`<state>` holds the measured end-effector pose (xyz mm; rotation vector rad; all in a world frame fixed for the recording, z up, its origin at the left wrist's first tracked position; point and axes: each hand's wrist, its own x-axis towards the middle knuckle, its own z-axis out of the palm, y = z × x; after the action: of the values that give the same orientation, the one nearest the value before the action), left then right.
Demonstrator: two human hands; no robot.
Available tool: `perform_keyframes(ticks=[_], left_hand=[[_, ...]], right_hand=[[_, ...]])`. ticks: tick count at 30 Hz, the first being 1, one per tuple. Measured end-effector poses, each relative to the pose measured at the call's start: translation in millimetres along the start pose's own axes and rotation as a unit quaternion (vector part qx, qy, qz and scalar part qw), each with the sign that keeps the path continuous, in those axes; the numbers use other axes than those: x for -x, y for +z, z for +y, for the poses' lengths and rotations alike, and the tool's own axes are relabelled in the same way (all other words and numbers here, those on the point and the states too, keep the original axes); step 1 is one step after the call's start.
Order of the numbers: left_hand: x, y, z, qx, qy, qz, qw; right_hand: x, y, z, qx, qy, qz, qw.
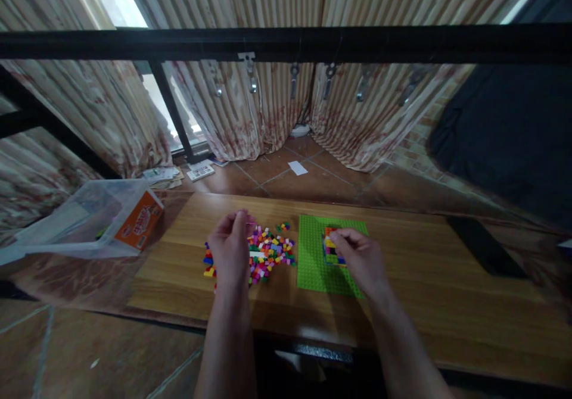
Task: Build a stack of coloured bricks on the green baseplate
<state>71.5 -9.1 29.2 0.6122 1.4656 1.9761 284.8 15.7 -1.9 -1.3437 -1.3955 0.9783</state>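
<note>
A green studded baseplate (310,256) lies on the wooden tabletop, with a small block of multicoloured toy bricks (330,250) built on it. My right hand (360,256) is over this block, thumb and fingers pinched together at its upper edge; whatever is between the fingertips is hidden. To the left, my left hand (230,241) hovers over a loose pile of small toy bricks (272,250). Its fingers are closed, and a pink toy brick (251,223) shows at the fingertips. The hand and forearm cover part of the pile.
An open clear plastic bin (84,232) with an orange label stands left of the wooden tabletop (174,256). A dark flat object (485,247) lies at the right. Beyond the table run a black metal bar (277,44) with hanging hooks and striped curtains (250,119).
</note>
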Motion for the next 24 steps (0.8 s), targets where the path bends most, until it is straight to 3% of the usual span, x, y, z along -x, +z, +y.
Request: perform_keyframes(ticks=[6,10,16,24], left_hand=[[-13.5,-25.9,14.9,0.128,-0.055,0.078,0.987],[-19.4,-36.7,20.6,0.171,-0.060,0.122,0.976],[-26.8,-54.8,34.6,0.232,-0.071,0.214,0.946],[-32.9,-73.8,33.5,0.238,-0.073,0.178,0.952]], right_hand=[[18.2,31.0,0.7,0.130,-0.087,-0.143,0.977],[23.7,48.7,-0.4,0.187,-0.090,-0.145,0.967],[30.6,76.6,-0.4,0.187,-0.115,-0.154,0.963],[40.5,103.7,-1.4,0.192,-0.171,-0.159,0.953]])
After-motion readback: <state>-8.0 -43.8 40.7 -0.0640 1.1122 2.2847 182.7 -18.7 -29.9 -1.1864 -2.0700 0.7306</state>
